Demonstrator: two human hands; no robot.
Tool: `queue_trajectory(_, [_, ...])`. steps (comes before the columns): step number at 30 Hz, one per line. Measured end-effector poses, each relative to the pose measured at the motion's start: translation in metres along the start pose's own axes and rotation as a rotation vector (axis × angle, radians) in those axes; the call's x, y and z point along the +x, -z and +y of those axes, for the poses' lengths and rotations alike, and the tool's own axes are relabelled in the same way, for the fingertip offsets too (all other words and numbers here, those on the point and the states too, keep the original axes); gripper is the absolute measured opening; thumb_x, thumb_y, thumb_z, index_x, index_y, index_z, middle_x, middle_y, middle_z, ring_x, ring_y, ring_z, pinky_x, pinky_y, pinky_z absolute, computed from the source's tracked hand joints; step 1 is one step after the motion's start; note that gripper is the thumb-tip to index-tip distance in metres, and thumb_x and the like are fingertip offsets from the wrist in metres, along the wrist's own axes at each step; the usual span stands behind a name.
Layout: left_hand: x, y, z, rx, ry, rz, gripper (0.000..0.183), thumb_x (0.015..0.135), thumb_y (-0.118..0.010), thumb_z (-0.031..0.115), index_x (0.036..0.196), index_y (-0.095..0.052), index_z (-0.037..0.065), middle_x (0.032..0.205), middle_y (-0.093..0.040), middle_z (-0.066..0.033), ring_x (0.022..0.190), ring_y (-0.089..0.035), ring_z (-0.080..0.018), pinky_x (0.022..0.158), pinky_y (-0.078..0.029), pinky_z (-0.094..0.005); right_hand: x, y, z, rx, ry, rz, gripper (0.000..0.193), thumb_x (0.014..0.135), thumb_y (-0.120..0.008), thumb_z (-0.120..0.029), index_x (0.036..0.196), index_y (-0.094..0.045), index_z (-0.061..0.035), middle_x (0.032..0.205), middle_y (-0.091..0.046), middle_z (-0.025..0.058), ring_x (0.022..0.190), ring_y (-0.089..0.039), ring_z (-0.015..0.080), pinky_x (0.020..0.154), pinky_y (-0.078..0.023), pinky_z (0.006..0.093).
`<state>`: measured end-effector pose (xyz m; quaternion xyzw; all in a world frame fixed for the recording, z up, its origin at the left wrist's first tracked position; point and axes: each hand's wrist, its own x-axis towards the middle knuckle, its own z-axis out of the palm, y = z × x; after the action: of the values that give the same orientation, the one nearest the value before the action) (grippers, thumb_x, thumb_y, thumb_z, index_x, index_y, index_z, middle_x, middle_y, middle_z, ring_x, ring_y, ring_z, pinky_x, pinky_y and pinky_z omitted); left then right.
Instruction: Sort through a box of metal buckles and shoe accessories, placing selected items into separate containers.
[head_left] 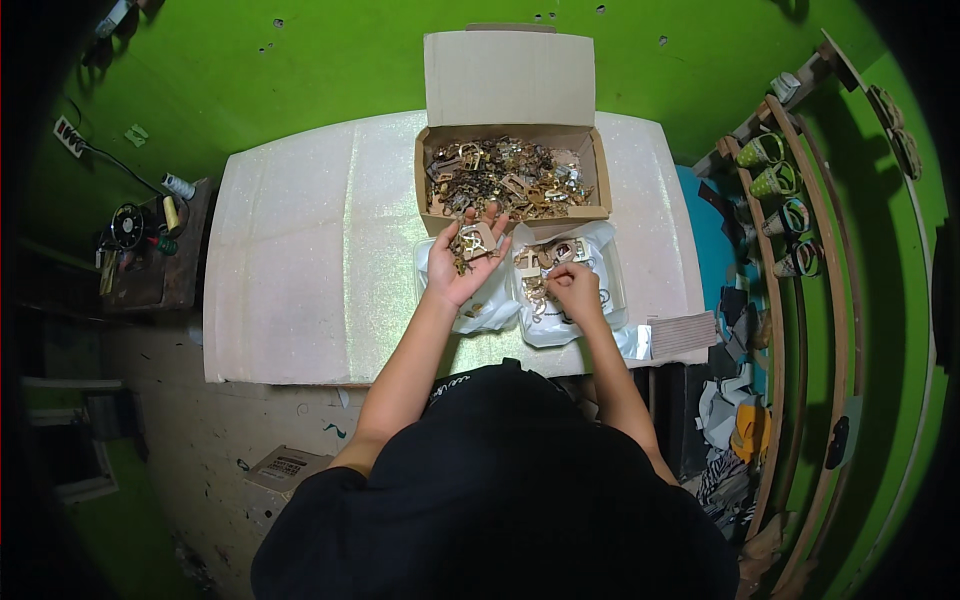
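1. The table [300, 280] is the biggest thing here — a wide top under a pale glittery sheet, its long axis running left to right, set against a green wall.
2. At the far middle of it sits an open cardboard box [600, 175], flap tipped up and back, filled with a heap of brass-coloured metal buckles [505, 178] and fittings. The box's long axis also runs left to right.
3. Just near of the box lie 2 white plastic bags [590, 310] side by side, touching, mouths open upward; the right bag holds more buckles.
4. The left hand [462, 262] is the nearer one to the box: its fingertips reach almost to the box's near wall, so the heap lies just beyond it, on the far side.
5. That hand is palm up, fingers loosely spread and cupped, carrying a small pile of buckles [470, 243] above the left bag.
6. The right hand [575, 285] is over the right bag, fingers curled in and pressed together — it seems to pinch a small piece, too small to name.
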<state>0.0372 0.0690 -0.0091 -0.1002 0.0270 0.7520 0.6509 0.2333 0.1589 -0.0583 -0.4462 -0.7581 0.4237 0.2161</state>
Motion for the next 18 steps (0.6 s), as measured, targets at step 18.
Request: queue_trajectory(18, [0.004,0.004,-0.007,0.014,0.052,-0.04,0.024,0.089,-0.033,0.023,0.102,-0.051,0.013,0.127,-0.044,-0.0105,0.123,-0.034,-0.0273,0.096,-0.03,-0.0468,-0.001,0.026,-0.061,0.149,0.122,-0.048,0.014,0.074,-0.058,-0.004,0.086,-0.061,0.0011,0.077,-0.058,0.0079,0.065,-0.054,0.0124,0.06,-0.044,0.0236])
